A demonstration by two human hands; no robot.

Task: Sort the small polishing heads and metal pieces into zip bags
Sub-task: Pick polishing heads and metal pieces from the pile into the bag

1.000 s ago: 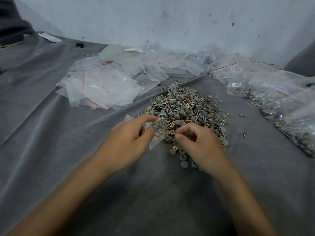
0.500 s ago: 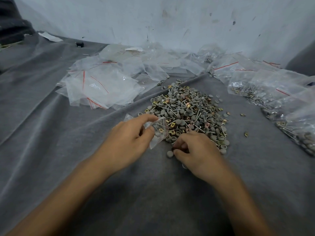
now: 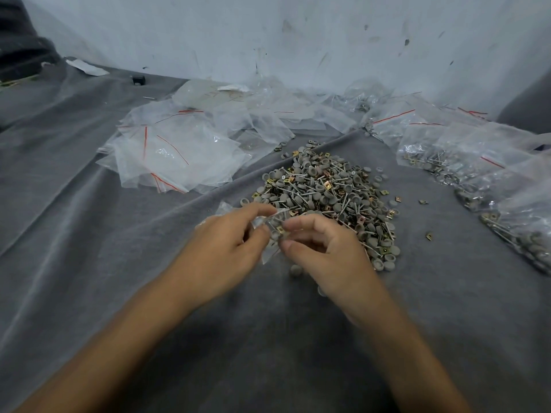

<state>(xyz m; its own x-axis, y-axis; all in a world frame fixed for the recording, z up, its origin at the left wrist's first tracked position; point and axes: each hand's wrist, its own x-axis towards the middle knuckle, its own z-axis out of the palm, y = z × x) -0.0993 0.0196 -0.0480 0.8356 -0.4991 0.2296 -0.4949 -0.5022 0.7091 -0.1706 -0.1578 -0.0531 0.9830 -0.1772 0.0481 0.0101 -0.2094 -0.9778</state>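
left hand (image 3: 222,245) pinches small zip bag (image 3: 272,231) mouth up for loading | right hand (image 3: 325,251) fingers (image 3: 301,226) pinched at mouth, contents unclear | parts pile (image 3: 325,192) just beyond

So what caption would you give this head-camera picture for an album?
Left hand holds a small bag, right hand at its mouth, beside the parts pile.

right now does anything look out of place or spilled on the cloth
Some pieces lie apart from the main pile: a brass-coloured metal piece on the cloth to its right, a grey polishing head by the right hand.
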